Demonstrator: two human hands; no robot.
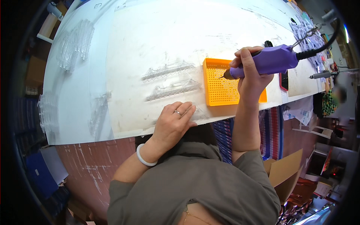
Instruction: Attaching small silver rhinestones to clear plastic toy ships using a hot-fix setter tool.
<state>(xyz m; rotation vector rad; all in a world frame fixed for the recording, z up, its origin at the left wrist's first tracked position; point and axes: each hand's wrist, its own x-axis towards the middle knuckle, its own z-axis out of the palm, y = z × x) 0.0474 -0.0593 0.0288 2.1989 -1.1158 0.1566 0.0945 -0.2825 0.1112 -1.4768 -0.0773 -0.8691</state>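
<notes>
My right hand (252, 71) is wrapped round a purple electric screwdriver (275, 60). Its thin bit points left, above an orange perforated tray (207, 84). What the tray holds is too small to make out. At the table's front edge, my left hand (174, 122) is closed over a clear plastic strip (200, 111), fingers together and thumb below; most of that strip is hidden under the hand. Beyond it lie two more clear plastic strips with toothed edges, a nearer one (173, 90) and a farther one (168, 70).
More clear plastic strips are piled at the far left (77, 43) and the left edge (48, 112) of the white table (150, 26). A cable (318, 48) and chain rise from the screwdriver. Another screwdriver (320, 75) is at the right. An open cardboard box (287, 168) stands below.
</notes>
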